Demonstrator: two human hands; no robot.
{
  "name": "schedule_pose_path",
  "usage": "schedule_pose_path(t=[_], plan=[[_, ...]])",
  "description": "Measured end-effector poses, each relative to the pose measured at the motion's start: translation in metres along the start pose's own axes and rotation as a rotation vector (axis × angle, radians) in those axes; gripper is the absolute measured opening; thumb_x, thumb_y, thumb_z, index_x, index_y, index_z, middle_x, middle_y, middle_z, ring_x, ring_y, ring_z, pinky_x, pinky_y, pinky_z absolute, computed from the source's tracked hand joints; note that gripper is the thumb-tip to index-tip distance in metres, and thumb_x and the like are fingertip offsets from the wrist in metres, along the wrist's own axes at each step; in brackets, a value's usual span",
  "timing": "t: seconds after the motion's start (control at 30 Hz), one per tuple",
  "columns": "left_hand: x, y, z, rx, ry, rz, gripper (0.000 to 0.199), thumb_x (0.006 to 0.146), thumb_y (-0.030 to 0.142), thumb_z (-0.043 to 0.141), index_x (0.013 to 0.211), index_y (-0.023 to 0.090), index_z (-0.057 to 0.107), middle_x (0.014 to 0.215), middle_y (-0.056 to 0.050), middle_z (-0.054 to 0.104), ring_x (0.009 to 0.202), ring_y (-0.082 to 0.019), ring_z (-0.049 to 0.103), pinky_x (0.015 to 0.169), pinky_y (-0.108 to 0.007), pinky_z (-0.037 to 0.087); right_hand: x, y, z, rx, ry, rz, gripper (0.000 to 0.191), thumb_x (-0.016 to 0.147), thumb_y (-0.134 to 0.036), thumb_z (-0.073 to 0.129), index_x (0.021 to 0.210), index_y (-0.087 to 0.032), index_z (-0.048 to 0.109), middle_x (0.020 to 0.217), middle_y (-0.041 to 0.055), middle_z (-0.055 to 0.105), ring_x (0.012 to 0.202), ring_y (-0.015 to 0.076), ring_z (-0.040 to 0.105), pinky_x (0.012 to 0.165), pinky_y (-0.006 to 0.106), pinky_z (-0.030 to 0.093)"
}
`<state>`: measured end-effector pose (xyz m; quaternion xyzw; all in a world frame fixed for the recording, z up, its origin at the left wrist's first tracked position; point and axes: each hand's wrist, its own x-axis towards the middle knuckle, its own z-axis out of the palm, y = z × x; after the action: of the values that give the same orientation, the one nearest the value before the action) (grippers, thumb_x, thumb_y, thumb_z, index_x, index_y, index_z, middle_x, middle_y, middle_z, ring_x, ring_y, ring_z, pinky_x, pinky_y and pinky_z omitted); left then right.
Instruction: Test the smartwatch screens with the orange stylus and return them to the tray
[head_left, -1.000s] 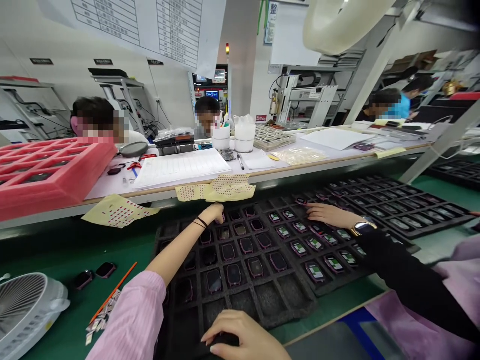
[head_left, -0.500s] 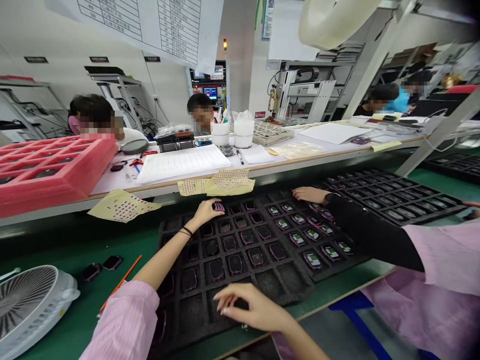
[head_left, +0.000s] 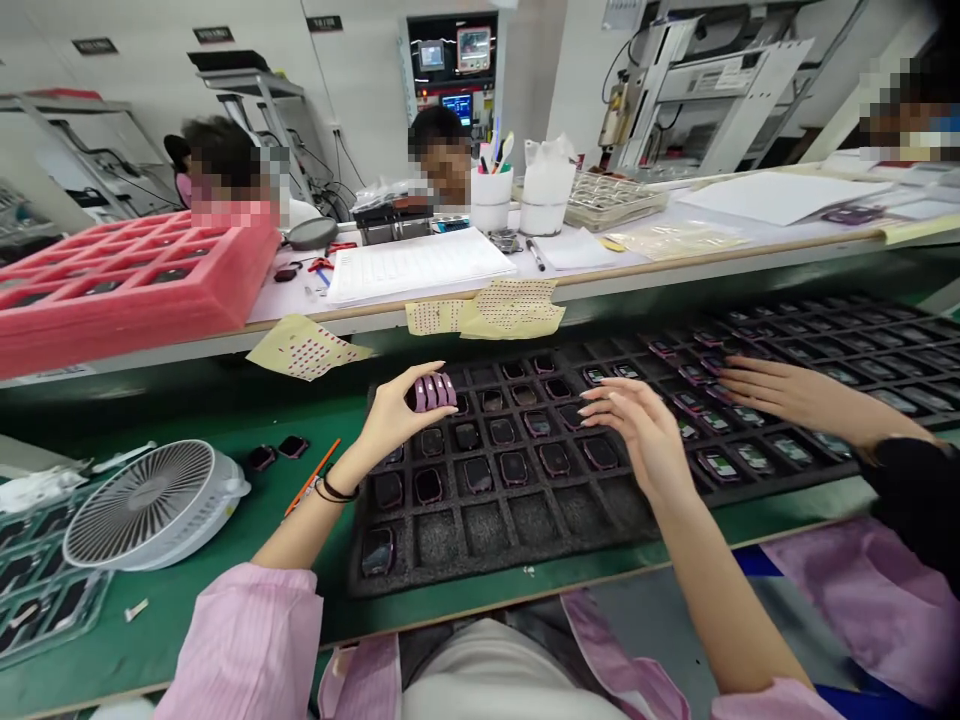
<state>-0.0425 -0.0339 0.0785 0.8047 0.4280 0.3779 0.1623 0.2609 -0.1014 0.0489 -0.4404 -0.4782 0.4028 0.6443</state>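
Note:
My left hand (head_left: 397, 410) is wrapped round a stack of several purple watch cases (head_left: 433, 393), held above the back left of a black foam tray (head_left: 491, 570). Over the tray's right part hovers my right hand (head_left: 645, 435), fingers apart and nothing in them. Dark-faced watches (head_left: 514, 467) lie in many of the tray's compartments, while part of the front row shows bare foam. Further right, watches with green and white screens (head_left: 718, 465) lie near another person's hand (head_left: 787, 395).
A white fan (head_left: 157, 505), two watches (head_left: 277, 452) and an orange stick (head_left: 311, 480) lie left of the tray. Behind is a raised shelf with a pink foam tray (head_left: 247, 290), papers (head_left: 420, 265) and white cups (head_left: 547, 195). Another person's arm reaches in from the right.
The view has shifted. My left hand has lifted the cases off the tray's back edge. My right hand has moved from the front of the tray toward its right middle. The other person's hand has moved nearer.

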Motion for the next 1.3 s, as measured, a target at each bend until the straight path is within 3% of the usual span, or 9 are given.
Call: schedule_pose_path(t=[0.17, 0.23, 0.3, 0.5, 0.6, 0.7, 0.87, 1.03, 1.3], plan=[[-0.022, 0.013, 0.019, 0.015, -0.135, 0.184, 0.055, 0.074, 0.032, 0.071, 0.125, 0.022, 0.052, 0.121, -0.007, 0.062, 0.110, -0.020, 0.060, 0.099, -0.035, 0.047, -0.007, 0.018, 0.049, 0.032, -0.396, 0.225, 0.044, 0.085, -0.039, 0.057, 0.124, -0.022, 0.045, 0.113, 0.0083, 0.059, 0.091, 0.0170, 0.064, 0.080, 0.037, 0.055], [-0.029, 0.015, 0.033, 0.020, -0.192, 0.267, 0.052, 0.078, 0.027, 0.067, 0.126, 0.022, 0.050, 0.123, -0.008, 0.061, 0.112, -0.020, 0.059, 0.098, -0.034, 0.048, -0.008, 0.026, 0.069, 0.037, -0.580, 0.293, 0.055, 0.082, -0.041, 0.059, 0.130, -0.025, 0.038, 0.117, 0.0079, 0.055, 0.092, 0.0170, 0.063, 0.078, 0.036, 0.055], [-0.031, 0.012, 0.045, 0.031, -0.215, 0.300, 0.051, 0.078, 0.020, 0.065, 0.127, 0.022, 0.049, 0.124, -0.008, 0.060, 0.113, -0.020, 0.058, 0.098, -0.035, 0.049, -0.007, 0.034, 0.085, 0.001, -0.677, 0.314, 0.059, 0.081, -0.041, 0.061, 0.132, -0.025, 0.037, 0.119, 0.0082, 0.053, 0.097, 0.0187, 0.061, 0.073, 0.033, 0.056], [-0.021, -0.018, 0.070, 0.101, -0.190, 0.198, 0.060, 0.070, 0.005, 0.061, 0.126, 0.023, 0.050, 0.121, -0.009, 0.062, 0.111, -0.022, 0.060, 0.094, -0.038, 0.052, 0.014, 0.066, 0.109, -0.179, -0.644, 0.350, 0.063, 0.080, -0.039, 0.061, 0.134, -0.019, 0.036, 0.100, 0.0076, 0.060, 0.085, 0.0191, 0.061, 0.058, 0.027, 0.051], [-0.017, -0.033, 0.078, 0.112, -0.163, 0.147, 0.064, 0.067, 0.001, 0.059, 0.126, 0.025, 0.051, 0.120, -0.008, 0.063, 0.111, -0.022, 0.060, 0.094, -0.038, 0.053, 0.024, 0.079, 0.116, -0.243, -0.578, 0.344, 0.060, 0.077, -0.036, 0.064, 0.129, -0.019, 0.041, 0.104, 0.0078, 0.057, 0.071, 0.0142, 0.058, 0.049, 0.023, 0.048], [-0.018, -0.044, 0.084, 0.090, -0.126, 0.112, 0.062, 0.068, 0.004, 0.058, 0.125, 0.026, 0.051, 0.118, -0.006, 0.064, 0.108, -0.022, 0.062, 0.093, -0.038, 0.054, 0.029, 0.091, 0.119, -0.278, -0.559, 0.321, 0.053, 0.076, -0.035, 0.066, 0.123, -0.020, 0.045, 0.093, 0.0029, 0.056, 0.056, 0.0081, 0.050, 0.039, 0.018, 0.040], [-0.022, -0.054, 0.090, 0.031, -0.037, 0.125, 0.049, 0.073, 0.018, 0.064, 0.120, 0.029, 0.055, 0.114, -0.004, 0.066, 0.103, -0.022, 0.065, 0.089, -0.036, 0.056, 0.030, 0.109, 0.115, -0.145, -0.541, 0.295, 0.037, 0.079, -0.042, 0.061, 0.109, -0.022, 0.052, 0.078, -0.0029, 0.050, 0.054, 0.0072, 0.048, 0.036, 0.014, 0.037], [-0.022, -0.058, 0.090, 0.006, -0.001, 0.145, 0.050, 0.070, 0.023, 0.069, 0.118, 0.032, 0.057, 0.107, 0.000, 0.070, 0.095, -0.021, 0.068, 0.084, -0.032, 0.058, 0.032, 0.125, 0.111, 0.064, -0.519, 0.354, 0.041, 0.077, -0.051, 0.060, 0.104, -0.021, 0.054, 0.074, -0.0039, 0.046, 0.053, 0.0077, 0.049, 0.036, 0.016, 0.041], [-0.021, -0.065, 0.090, -0.015, 0.016, 0.122, 0.050, 0.066, 0.026, 0.073, 0.114, 0.034, 0.060, 0.105, 0.001, 0.071, 0.091, -0.021, 0.070, 0.081, -0.030, 0.059, 0.033, 0.128, 0.108, 0.134, -0.537, 0.385, 0.043, 0.076, -0.052, 0.061, 0.105, -0.021, 0.054, 0.074, -0.0043, 0.047, 0.048, 0.0061, 0.049, 0.036, 0.016, 0.042]])
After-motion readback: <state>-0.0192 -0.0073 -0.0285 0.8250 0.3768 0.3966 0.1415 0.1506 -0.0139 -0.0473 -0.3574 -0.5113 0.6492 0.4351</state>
